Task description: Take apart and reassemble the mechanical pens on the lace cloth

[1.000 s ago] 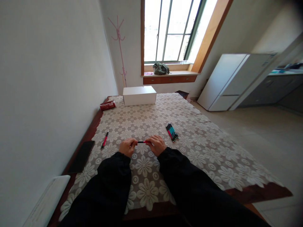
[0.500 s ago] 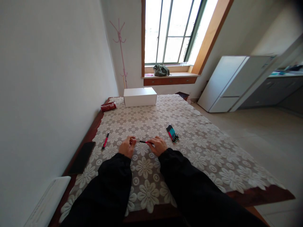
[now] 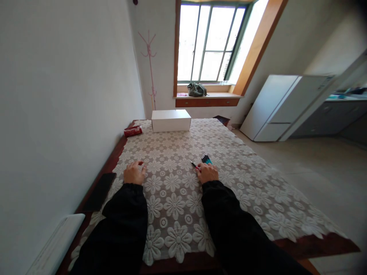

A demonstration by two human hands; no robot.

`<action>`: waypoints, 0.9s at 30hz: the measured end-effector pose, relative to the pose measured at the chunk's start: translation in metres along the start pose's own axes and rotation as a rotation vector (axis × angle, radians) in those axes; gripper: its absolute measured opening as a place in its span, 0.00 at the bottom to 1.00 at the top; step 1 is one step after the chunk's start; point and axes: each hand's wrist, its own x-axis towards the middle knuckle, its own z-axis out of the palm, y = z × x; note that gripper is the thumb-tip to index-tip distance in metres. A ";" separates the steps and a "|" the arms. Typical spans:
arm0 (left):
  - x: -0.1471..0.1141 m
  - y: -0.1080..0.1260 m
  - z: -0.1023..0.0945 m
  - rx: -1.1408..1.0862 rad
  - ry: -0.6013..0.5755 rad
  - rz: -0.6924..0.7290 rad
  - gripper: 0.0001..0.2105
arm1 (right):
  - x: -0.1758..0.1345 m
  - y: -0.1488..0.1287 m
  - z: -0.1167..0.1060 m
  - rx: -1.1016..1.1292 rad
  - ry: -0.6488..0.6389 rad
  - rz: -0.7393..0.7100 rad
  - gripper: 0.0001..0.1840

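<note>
My right hand [image 3: 208, 173] grips a black-and-red pen [image 3: 194, 165], its tip end pointing up and left out of my fingers. Just behind that hand, several black-and-teal pens [image 3: 207, 158] lie side by side, their lower ends covered by it. Over at the left, my left hand [image 3: 134, 173] is low above the lace tablecloth [image 3: 174, 206], thumb and forefinger apart and curved. Nothing shows between those fingers. The single pen that lay at this spot is hidden behind the left hand.
A white box [image 3: 171, 121] stands at the table's far end, with a dark red packet [image 3: 133, 131] to its left. A flat black object [image 3: 100, 192] and a white device [image 3: 57, 242] lie along the left edge by the wall.
My hands have moved apart. The left let go of the pen's end and went left over the single pen; the right carried the held pen right, beside the group. The view shifted slightly.
</note>
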 end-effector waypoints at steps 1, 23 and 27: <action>0.003 -0.005 -0.003 0.033 -0.013 -0.035 0.13 | 0.001 0.001 0.000 -0.005 0.009 0.011 0.10; 0.013 -0.046 0.016 -0.018 -0.047 -0.035 0.15 | 0.005 0.018 -0.004 0.012 -0.067 0.132 0.12; 0.014 -0.043 0.018 -0.085 -0.066 -0.070 0.13 | 0.006 0.020 -0.004 0.003 -0.056 0.145 0.10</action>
